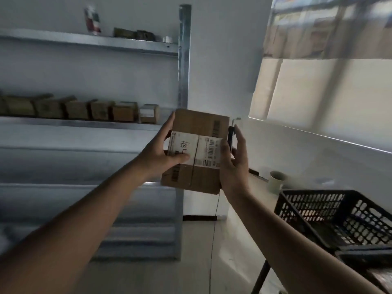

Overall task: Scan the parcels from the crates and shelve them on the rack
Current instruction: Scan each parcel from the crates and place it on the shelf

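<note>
Head cam: L hand [158, 154] & R hand [234, 164] both grip cardboard parcel [198, 126] w/ fingers curled, near rack [183, 60].

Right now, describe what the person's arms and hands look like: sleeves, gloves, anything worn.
Both forearms are bare as far as the frame shows, with no sleeve in view. The left hand and right hand wear no gloves. No watch, ring, bracelet or marking can be made out on either wrist or hand, though the picture is dim and somewhat blurred.
</note>
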The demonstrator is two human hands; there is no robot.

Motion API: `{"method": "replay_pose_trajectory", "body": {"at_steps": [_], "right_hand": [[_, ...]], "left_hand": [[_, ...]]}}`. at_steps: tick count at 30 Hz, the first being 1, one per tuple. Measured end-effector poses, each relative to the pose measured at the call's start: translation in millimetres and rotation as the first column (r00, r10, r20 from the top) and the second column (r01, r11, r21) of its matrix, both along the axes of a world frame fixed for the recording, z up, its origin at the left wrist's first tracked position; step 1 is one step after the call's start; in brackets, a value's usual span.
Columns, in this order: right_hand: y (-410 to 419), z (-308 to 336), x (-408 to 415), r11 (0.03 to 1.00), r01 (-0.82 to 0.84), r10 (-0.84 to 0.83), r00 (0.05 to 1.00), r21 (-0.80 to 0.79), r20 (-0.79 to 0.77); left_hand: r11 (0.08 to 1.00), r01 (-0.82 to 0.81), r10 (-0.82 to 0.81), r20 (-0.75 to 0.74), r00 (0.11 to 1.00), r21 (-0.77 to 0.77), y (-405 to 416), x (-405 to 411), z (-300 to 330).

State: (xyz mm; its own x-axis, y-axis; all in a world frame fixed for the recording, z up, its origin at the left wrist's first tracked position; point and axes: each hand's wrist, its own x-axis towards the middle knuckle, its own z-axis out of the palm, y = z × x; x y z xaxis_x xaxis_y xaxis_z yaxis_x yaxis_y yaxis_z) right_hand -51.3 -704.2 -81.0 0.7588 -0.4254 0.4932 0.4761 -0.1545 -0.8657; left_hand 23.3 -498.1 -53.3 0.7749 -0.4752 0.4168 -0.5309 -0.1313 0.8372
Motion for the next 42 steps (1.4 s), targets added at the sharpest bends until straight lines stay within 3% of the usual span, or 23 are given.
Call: {"method": "replay_pose_trajectory", "body": {"at_steps": [13, 25, 32, 42], "right_hand": [[242.2, -18.3, 93.0, 0.956, -0.288, 0.291, 0.955, 0.044, -0.062], [413.1, -55.7, 256.0, 0.848, -0.525, 0.53, 0.834, 0.078, -0.155], [515.2, -66.9, 355.5, 0.782, -0.62, 0.617, 0.758, 0.064, -0.209], [691.2, -88.1, 434.5, 0.687, -0.726, 0.714, 0.662, 0.044, -0.226]], "left_hand": [[0.959, -0.284, 0.284, -0.032, 0.958, 0.009, 255.3, 31.2, -17.9], [0.813, -0.576, 0.58, -0.032, 0.814, 0.083, 420.0, 130.5, -52.2], [0.73, -0.679, 0.683, -0.083, 0.725, 0.076, 511.0, 196.2, -66.0], [0.646, -0.762, 0.758, -0.157, 0.633, 0.044, 674.6, 248.1, -94.8]]}}
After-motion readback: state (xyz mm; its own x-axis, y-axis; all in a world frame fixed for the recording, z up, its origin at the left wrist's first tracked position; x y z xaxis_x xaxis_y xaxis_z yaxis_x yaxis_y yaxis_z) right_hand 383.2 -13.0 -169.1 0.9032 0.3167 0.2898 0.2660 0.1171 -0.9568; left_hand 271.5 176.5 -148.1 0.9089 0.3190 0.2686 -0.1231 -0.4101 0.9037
